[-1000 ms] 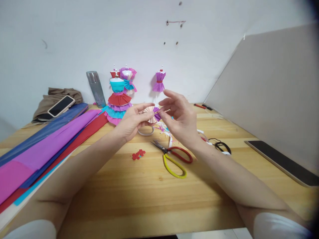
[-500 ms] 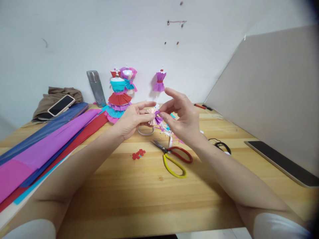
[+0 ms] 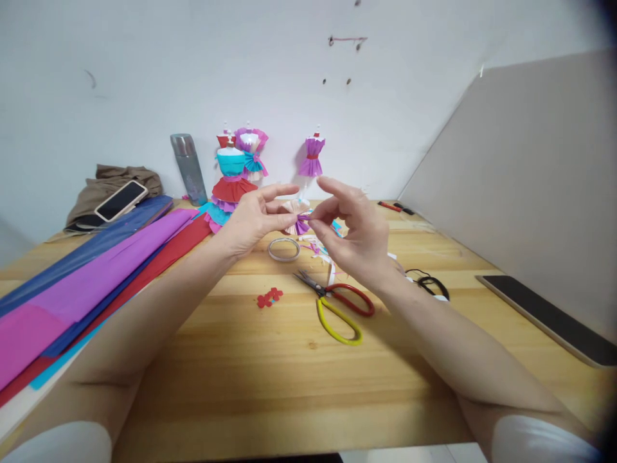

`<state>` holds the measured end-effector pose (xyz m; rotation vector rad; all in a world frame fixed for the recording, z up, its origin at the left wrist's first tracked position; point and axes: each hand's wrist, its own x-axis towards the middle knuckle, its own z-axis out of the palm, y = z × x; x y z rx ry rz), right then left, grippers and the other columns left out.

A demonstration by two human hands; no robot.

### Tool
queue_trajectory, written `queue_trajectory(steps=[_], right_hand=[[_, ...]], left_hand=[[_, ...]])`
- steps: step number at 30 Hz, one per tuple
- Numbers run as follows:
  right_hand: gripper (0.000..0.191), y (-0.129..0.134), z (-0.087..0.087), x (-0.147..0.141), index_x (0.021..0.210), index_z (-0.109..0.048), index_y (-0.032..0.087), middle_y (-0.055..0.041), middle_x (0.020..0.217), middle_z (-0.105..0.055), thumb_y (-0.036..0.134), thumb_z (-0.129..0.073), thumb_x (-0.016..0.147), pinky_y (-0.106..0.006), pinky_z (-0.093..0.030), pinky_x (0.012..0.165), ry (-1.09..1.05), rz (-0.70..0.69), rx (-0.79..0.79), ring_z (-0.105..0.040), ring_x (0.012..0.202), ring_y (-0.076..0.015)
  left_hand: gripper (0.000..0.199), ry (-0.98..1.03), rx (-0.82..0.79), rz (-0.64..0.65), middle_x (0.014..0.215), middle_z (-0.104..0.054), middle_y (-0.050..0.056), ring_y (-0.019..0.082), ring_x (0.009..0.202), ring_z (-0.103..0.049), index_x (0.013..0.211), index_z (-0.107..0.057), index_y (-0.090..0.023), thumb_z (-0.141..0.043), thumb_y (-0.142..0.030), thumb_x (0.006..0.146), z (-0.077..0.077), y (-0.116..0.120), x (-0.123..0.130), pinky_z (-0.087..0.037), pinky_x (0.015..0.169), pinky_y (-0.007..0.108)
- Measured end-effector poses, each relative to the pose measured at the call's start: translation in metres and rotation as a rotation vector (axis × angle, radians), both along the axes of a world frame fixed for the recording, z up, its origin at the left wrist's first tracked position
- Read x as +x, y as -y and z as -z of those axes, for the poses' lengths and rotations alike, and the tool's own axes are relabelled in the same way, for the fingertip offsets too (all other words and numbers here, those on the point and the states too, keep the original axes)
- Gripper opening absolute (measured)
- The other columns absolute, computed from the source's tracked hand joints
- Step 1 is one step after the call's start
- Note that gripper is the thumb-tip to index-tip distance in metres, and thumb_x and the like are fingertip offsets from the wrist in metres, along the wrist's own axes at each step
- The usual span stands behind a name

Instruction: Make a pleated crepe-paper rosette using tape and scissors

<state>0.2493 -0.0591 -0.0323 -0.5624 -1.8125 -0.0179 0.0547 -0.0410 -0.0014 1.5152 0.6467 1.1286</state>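
Observation:
My left hand [image 3: 255, 217] pinches a small pleated paper piece [image 3: 302, 225], cream and purple, between thumb and fingers. From the right, the thumb and a fingertip of my right hand [image 3: 354, 228] close on its purple part, while the index finger arches above. Both hands hover over the table, their fingertips almost touching. Below them lie a roll of tape [image 3: 284, 249], open scissors [image 3: 337, 303] with one red and one yellow handle, and small red paper flowers [image 3: 270, 297]. Paper scraps [image 3: 315, 246] are scattered beneath the hands.
Several small dress forms in crepe paper, one with a tiered skirt [image 3: 234, 191], stand along the wall near a bottle [image 3: 189, 168]. Crepe paper sheets [image 3: 106, 280] and a phone [image 3: 121, 200] lie left; a black tablet-like slab [image 3: 549, 318] and black cord [image 3: 431, 284] lie right.
The pleated piece has turned, so less of its cream fan shows and its purple part looks narrower. The tape roll is more exposed. The whole view has shifted slightly.

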Motion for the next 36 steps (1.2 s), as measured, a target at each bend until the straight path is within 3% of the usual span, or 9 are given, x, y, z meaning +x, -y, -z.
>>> queue_trajectory(steps=[5, 10, 15, 26, 31, 36], right_hand=[[0.050, -0.0032, 0.0015, 0.0013, 0.145, -0.057, 0.039, -0.0014, 0.088, -0.070, 0.043, -0.069, 0.097, -0.040, -0.062, 0.067, -0.052, -0.027, -0.066, -0.067, 0.074, -0.0207], [0.054, 0.0003, -0.0017, 0.0034, 0.147, -0.054, 0.042, -0.0030, 0.095, -0.071, 0.043, -0.070, 0.096, -0.042, -0.062, 0.070, -0.067, -0.057, -0.070, -0.067, 0.079, -0.0221], [0.062, 0.0025, -0.0003, 0.0021, 0.151, -0.051, 0.037, -0.0024, 0.093, -0.071, 0.043, -0.072, 0.093, -0.040, -0.061, 0.071, -0.009, -0.031, -0.093, -0.066, 0.077, -0.0206], [0.050, 0.0018, -0.0026, 0.0022, 0.144, -0.058, 0.042, -0.0003, 0.081, -0.071, 0.037, -0.068, 0.096, -0.044, -0.061, 0.072, -0.010, 0.039, 0.014, -0.065, 0.068, -0.0215], [0.052, 0.0039, -0.0063, 0.0035, 0.147, -0.054, 0.042, -0.0007, 0.089, -0.073, 0.032, -0.065, 0.097, -0.041, -0.062, 0.068, -0.025, 0.004, 0.094, -0.065, 0.069, -0.0202], [0.049, -0.0012, -0.0024, 0.0056, 0.144, -0.058, 0.041, -0.0040, 0.098, -0.076, 0.042, -0.068, 0.096, -0.044, -0.062, 0.070, -0.044, 0.064, 0.036, -0.069, 0.077, -0.0235]], left_hand=[[0.071, -0.036, 0.006, 0.016, 0.075, -0.074, 0.002, 0.014, 0.065, -0.067, 0.130, -0.068, -0.011, -0.092, -0.026, 0.065, 0.0002, -0.0041, -0.0037, -0.055, 0.072, 0.030], [0.065, 0.025, -0.029, -0.021, 0.068, -0.069, -0.001, 0.013, 0.063, -0.065, 0.123, -0.069, -0.009, -0.091, -0.020, 0.063, -0.0020, -0.0040, -0.0048, -0.053, 0.070, 0.028], [0.061, 0.057, -0.060, -0.015, 0.070, -0.070, 0.000, 0.013, 0.064, -0.065, 0.119, -0.070, -0.010, -0.091, -0.018, 0.063, -0.0021, -0.0024, -0.0033, -0.054, 0.070, 0.028], [0.059, 0.006, -0.120, 0.025, 0.080, -0.077, 0.004, 0.013, 0.066, -0.068, 0.117, -0.073, -0.012, -0.092, -0.016, 0.062, 0.0003, 0.0001, -0.0015, -0.055, 0.069, 0.027], [0.057, 0.064, -0.157, 0.029, 0.070, -0.072, 0.000, 0.011, 0.062, -0.066, 0.113, -0.075, -0.011, -0.094, -0.015, 0.061, 0.0004, -0.0021, -0.0015, -0.055, 0.067, 0.025], [0.058, 0.092, -0.190, 0.036, 0.073, -0.072, 0.000, 0.011, 0.064, -0.066, 0.113, -0.075, -0.011, -0.096, -0.017, 0.059, 0.0015, -0.0021, -0.0002, -0.056, 0.068, 0.026]])
